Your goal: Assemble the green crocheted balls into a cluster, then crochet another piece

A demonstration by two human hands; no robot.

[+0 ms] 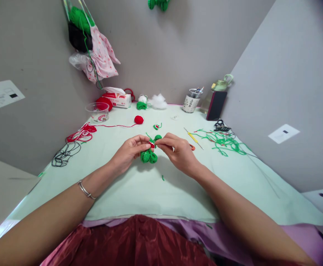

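Note:
A small green crocheted piece (145, 156) with rounded parts and a red and white middle is held up over the table's centre. My left hand (129, 152) grips it from the left, thumb and fingers closed around the red part. From the right, my right hand (178, 149) is pinched at the piece's edge, beside a green round part; whatever lies between those fingertips is too small to make out. A short green yarn end sticks up from the top. Behind it on the cloth lies a small red, white and green piece (156, 126).
Right: a yellow-handled hook (193, 137), green yarn scraps (225, 142), a black clip (221, 126), a phone (217, 106) and a pen cup (191, 101). Left: red yarn (81, 133), black cord (65, 154), a clear tub (99, 113). A red ball (138, 119) sits behind.

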